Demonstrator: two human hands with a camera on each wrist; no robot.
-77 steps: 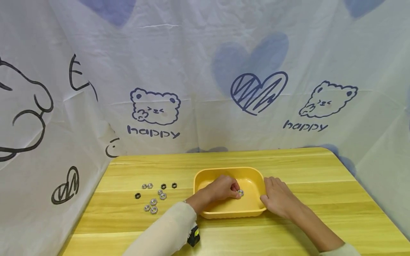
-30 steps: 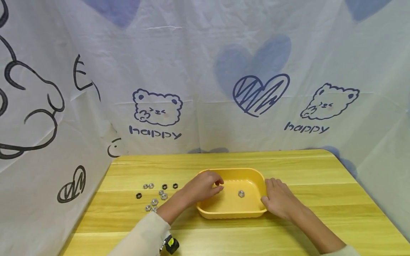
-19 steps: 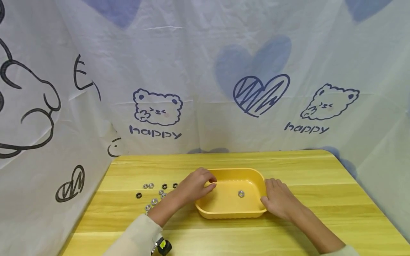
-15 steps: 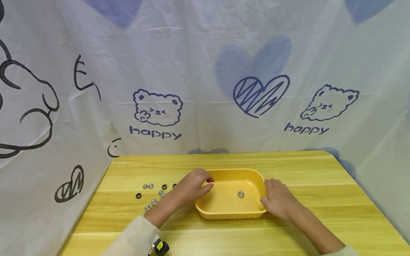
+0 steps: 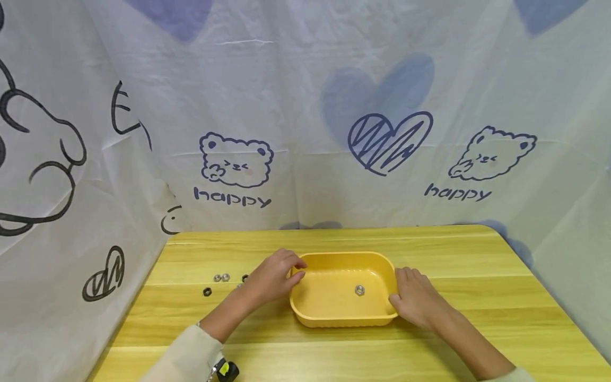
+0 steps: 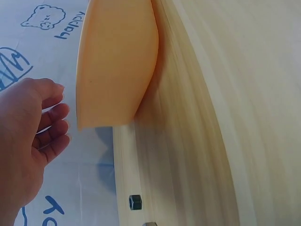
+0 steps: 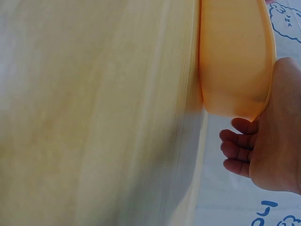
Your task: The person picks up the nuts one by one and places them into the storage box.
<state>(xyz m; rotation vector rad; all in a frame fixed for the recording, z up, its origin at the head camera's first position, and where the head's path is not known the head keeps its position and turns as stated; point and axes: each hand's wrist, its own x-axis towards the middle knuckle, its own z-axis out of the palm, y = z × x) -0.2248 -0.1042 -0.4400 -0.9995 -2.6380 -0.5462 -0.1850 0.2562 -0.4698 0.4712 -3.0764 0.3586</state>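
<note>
Plainly, our right grip (image 5: 415, 297) pinches the end rim of the yellow tray (image 5: 341, 321), which rests on the table (image 5: 334, 353); our left grip (image 5: 272, 278) hangs loosely parted and bare near the other end. We judge the tray light, stiff and smooth, best held by its rim. Inside lies one metal nut (image 5: 359, 290), probably hard and slick, best pinched across its flats.

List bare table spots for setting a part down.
Free: table right of the right grip; wood in front of the yellow tray, between the forearms; thin strip behind it. Inside, bare floor left of the lone nut.
Crowded: left of the tray, with loose nuts and left grip; partly hidden.
</note>
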